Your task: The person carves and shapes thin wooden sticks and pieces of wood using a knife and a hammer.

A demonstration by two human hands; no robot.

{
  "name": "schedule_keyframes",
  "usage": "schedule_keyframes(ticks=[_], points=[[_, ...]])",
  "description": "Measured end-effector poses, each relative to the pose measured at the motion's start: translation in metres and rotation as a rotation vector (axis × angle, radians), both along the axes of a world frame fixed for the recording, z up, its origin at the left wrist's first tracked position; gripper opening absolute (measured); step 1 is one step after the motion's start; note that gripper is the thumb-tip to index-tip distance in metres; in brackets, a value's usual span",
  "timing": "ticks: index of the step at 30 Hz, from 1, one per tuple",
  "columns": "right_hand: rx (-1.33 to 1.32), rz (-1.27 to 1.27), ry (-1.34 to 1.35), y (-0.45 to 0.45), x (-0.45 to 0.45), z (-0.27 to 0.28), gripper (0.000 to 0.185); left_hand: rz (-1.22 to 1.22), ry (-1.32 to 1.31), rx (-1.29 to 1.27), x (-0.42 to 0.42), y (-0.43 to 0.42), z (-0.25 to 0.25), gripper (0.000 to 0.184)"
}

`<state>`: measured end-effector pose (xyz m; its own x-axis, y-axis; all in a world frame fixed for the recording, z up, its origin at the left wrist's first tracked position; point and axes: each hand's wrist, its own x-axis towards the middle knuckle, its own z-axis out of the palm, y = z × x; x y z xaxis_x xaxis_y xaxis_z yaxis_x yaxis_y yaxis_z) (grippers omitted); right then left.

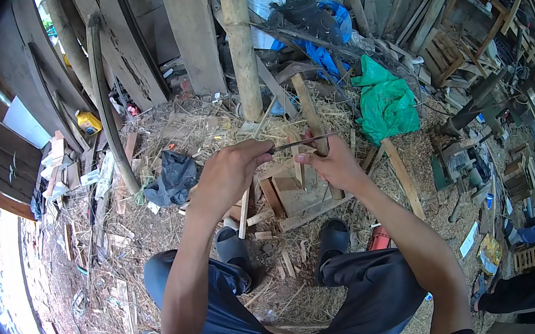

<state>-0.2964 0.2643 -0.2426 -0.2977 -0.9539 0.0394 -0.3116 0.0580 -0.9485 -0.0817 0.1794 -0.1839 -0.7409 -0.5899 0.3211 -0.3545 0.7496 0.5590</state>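
Note:
My left hand (pixel 231 171) is closed around one end of a thin, dark, flat tool (pixel 288 145), perhaps a file or blade; its exact kind is unclear. The tool lies nearly level between my hands. At its far end is my right hand (pixel 337 166), fingers closed, with the thumb stretched toward an upright wooden stick (pixel 299 170). Just behind the right hand a longer wooden post (pixel 307 105) leans upward. Both wooden parts stand at a low wooden frame (pixel 273 198) on the ground, between and ahead of my feet. My hands partly hide where these pieces meet.
Wood shavings and scraps cover the ground. A round post (pixel 241 50) stands ahead. Beside it lie a black plastic bag (pixel 172 178) and a green plastic bag (pixel 385 102). A red object (pixel 379 238) is by my right knee. Another person's legs (pixel 529 282) show at right.

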Motion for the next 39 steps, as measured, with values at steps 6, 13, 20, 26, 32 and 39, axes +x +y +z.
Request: schedule_keyframes(ticks=[6,13,20,26,32,39], points=[[0.031,0.072,-0.052,-0.001,-0.005,0.002,0.045,-0.015,-0.013,-0.073,-0.002,0.003,0.008,0.024],[0.046,0.070,-0.196,0.008,-0.009,0.019,0.034,-0.014,-0.099,-0.090,-0.013,0.005,0.019,0.024],[0.300,-0.070,-0.410,0.037,-0.076,0.014,0.029,-0.023,-0.130,-0.157,-0.024,0.003,0.018,0.024],[0.065,-0.459,-0.555,0.076,-0.057,0.086,0.030,-0.014,-0.146,-0.158,-0.030,0.004,0.010,0.023],[-0.041,-0.405,0.029,0.093,0.017,0.110,0.034,-0.047,-0.153,-0.191,-0.036,0.012,0.017,0.021],[0.073,-0.287,0.478,0.083,0.044,0.098,0.030,-0.083,-0.127,-0.226,-0.034,0.008,0.014,0.020]])
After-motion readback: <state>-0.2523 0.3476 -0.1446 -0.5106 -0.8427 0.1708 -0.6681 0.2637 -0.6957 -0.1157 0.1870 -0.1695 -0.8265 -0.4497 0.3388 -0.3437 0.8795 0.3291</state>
